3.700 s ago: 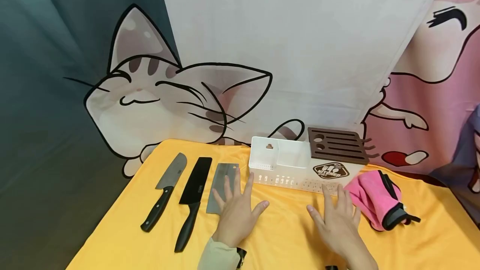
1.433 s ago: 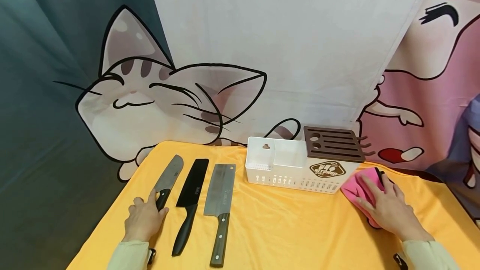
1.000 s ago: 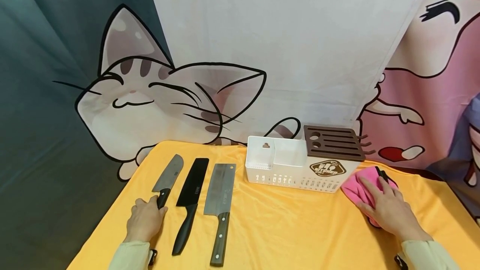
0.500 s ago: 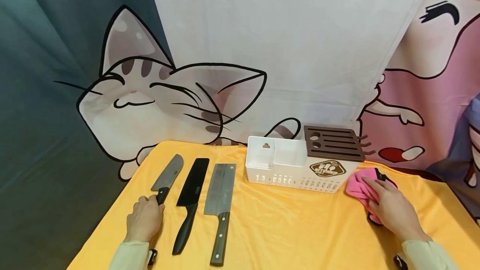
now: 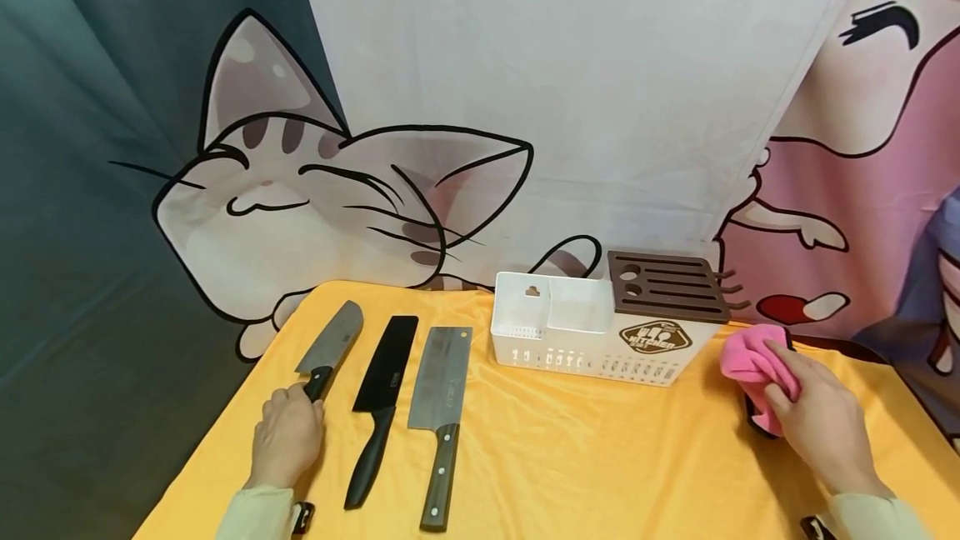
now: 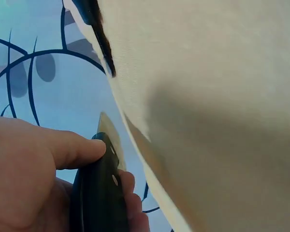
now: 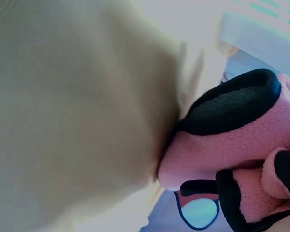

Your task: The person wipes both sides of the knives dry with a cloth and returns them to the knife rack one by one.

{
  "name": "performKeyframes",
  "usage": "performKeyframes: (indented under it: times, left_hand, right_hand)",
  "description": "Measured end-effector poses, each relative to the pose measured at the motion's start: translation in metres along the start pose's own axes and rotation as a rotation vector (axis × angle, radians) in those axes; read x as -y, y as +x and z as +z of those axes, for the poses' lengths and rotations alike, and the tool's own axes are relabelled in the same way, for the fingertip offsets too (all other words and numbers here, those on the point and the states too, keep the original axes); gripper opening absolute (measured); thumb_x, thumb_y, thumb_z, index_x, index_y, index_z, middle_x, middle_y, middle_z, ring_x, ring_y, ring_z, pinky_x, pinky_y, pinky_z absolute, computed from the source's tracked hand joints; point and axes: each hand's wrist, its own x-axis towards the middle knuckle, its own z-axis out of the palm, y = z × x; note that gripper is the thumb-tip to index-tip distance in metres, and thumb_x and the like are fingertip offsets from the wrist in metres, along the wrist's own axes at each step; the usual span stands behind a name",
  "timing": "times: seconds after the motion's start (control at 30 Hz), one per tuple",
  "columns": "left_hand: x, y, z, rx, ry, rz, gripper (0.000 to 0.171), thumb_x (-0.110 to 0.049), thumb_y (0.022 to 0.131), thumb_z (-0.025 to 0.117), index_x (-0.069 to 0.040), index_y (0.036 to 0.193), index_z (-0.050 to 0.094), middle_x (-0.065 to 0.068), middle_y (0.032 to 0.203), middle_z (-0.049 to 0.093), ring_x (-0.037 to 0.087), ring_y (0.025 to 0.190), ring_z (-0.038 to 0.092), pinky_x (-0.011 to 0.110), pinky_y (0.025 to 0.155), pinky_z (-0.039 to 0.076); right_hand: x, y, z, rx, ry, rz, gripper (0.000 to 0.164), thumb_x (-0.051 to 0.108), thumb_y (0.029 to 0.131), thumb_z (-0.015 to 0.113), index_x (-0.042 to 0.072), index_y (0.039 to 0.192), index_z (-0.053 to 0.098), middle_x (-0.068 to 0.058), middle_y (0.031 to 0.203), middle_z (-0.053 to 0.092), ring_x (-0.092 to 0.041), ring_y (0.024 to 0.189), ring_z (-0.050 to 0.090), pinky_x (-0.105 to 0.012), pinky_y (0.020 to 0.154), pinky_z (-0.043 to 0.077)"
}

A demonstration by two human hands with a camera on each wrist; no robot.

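At the left of the head view, my left hand [image 5: 287,433] grips the black handle of a kitchen knife [image 5: 334,340], its steel blade pointing away from me. In the left wrist view my thumb lies along the riveted knife handle [image 6: 99,193], fingers curled beneath. I cannot tell whether the blade touches the tablecloth. At the right, my right hand [image 5: 825,419] holds a bunched pink cloth [image 5: 757,357] with black edging between thumb and fingers. The right wrist view shows the pink cloth [image 7: 222,150] folded over, with the hand mostly out of sight.
A black-bladed knife [image 5: 387,365] and a cleaver [image 5: 441,382] lie beside the held knife on the yellow tablecloth [image 5: 555,457]. Behind stands a white kitchen rack [image 5: 570,348] with a brown slotted top [image 5: 667,286] and side hooks. A printed curtain [image 5: 600,90] hangs at the back.
Both hands came apart from the middle; the left took the knife handle, the right the cloth. Lately the knife shifted slightly left, and the cloth was gathered up and moved right.
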Motion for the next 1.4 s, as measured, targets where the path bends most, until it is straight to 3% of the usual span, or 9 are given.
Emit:
performKeyframes:
  times: [0.3, 0.5, 0.7, 0.8, 0.9, 0.93, 1.03, 1.2, 1.4]
  left_hand:
    - [-0.014, -0.003, -0.013, -0.022, -0.079, 0.016, 0.045, -0.015, 0.094, 0.049, 0.016, 0.126, 0.04, 0.028, 0.095, 0.046, 0.025, 0.059, 0.049, 0.037, 0.048, 0.04]
    - [-0.031, -0.007, -0.021, -0.035, -0.08, 0.028, 0.043, -0.018, 0.094, 0.049, 0.011, 0.126, 0.043, 0.027, 0.103, 0.047, 0.024, 0.062, 0.052, 0.037, 0.05, 0.042]
    - [-0.05, -0.013, -0.029, -0.007, -0.119, 0.033, 0.045, -0.022, 0.095, 0.05, 0.006, 0.129, 0.043, 0.024, 0.108, 0.047, 0.021, 0.062, 0.049, 0.034, 0.051, 0.04]
    - [-0.059, -0.017, -0.033, -0.002, -0.135, 0.039, 0.045, -0.023, 0.094, 0.051, 0.004, 0.13, 0.043, 0.022, 0.111, 0.046, 0.021, 0.064, 0.05, 0.034, 0.053, 0.041]
    - [-0.067, -0.021, -0.036, -0.003, -0.144, 0.045, 0.045, -0.026, 0.095, 0.05, 0.002, 0.129, 0.044, 0.02, 0.111, 0.047, 0.021, 0.066, 0.05, 0.035, 0.055, 0.042]
    - [-0.069, -0.022, -0.036, -0.008, -0.144, 0.051, 0.045, -0.027, 0.095, 0.05, 0.002, 0.129, 0.045, 0.019, 0.11, 0.047, 0.021, 0.066, 0.05, 0.035, 0.055, 0.042]
    - [-0.077, -0.027, -0.037, -0.031, -0.14, 0.084, 0.044, -0.027, 0.094, 0.051, 0.0, 0.128, 0.046, 0.017, 0.106, 0.048, 0.021, 0.067, 0.051, 0.034, 0.056, 0.043]
    - [-0.092, -0.036, -0.033, -0.074, -0.143, 0.145, 0.042, -0.026, 0.092, 0.055, -0.004, 0.127, 0.048, 0.013, 0.106, 0.05, 0.021, 0.071, 0.056, 0.036, 0.058, 0.046]
    - [-0.105, -0.045, -0.03, -0.099, -0.156, 0.199, 0.038, -0.026, 0.089, 0.06, -0.008, 0.122, 0.055, 0.006, 0.106, 0.054, 0.018, 0.075, 0.058, 0.037, 0.06, 0.046]
  right_hand:
    - [0.007, -0.005, -0.026, -0.156, 0.035, 0.058, 0.056, 0.006, 0.078, 0.062, 0.011, 0.133, 0.051, -0.03, 0.113, 0.055, -0.05, 0.099, 0.05, -0.061, 0.08, 0.032]
    - [0.02, -0.017, -0.035, -0.235, 0.063, 0.126, 0.052, 0.008, 0.079, 0.06, 0.011, 0.13, 0.054, -0.026, 0.113, 0.058, -0.045, 0.101, 0.052, -0.059, 0.082, 0.033]
    - [0.033, -0.024, -0.04, -0.348, 0.074, 0.062, 0.051, 0.01, 0.077, 0.063, 0.016, 0.128, 0.057, -0.021, 0.107, 0.063, -0.038, 0.094, 0.054, -0.039, 0.066, 0.033]
    - [0.043, -0.026, -0.045, -0.401, 0.096, 0.038, 0.052, 0.011, 0.076, 0.064, 0.019, 0.127, 0.059, -0.02, 0.106, 0.064, -0.025, 0.1, 0.057, -0.019, 0.067, 0.033]
    - [0.056, -0.028, -0.05, -0.436, 0.139, 0.021, 0.053, 0.011, 0.075, 0.065, 0.022, 0.126, 0.059, -0.02, 0.107, 0.064, 0.008, 0.108, 0.05, -0.002, 0.076, 0.025]
    - [0.06, -0.029, -0.051, -0.445, 0.155, 0.02, 0.054, 0.011, 0.074, 0.066, 0.023, 0.126, 0.059, -0.019, 0.108, 0.064, 0.017, 0.108, 0.044, 0.002, 0.079, 0.021]
    - [0.074, -0.032, -0.057, -0.469, 0.198, 0.021, 0.055, 0.011, 0.073, 0.067, 0.025, 0.126, 0.059, -0.019, 0.111, 0.063, 0.027, 0.102, 0.034, 0.002, 0.083, 0.023]
    - [0.096, -0.036, -0.063, -0.476, 0.249, -0.027, 0.055, 0.01, 0.072, 0.068, 0.021, 0.125, 0.06, -0.02, 0.112, 0.062, 0.026, 0.1, 0.037, 0.0, 0.084, 0.027]
    - [0.119, -0.038, -0.062, -0.501, 0.346, -0.179, 0.046, 0.017, 0.074, 0.064, 0.005, 0.118, 0.063, -0.022, 0.111, 0.061, 0.015, 0.108, 0.044, -0.005, 0.091, 0.029]
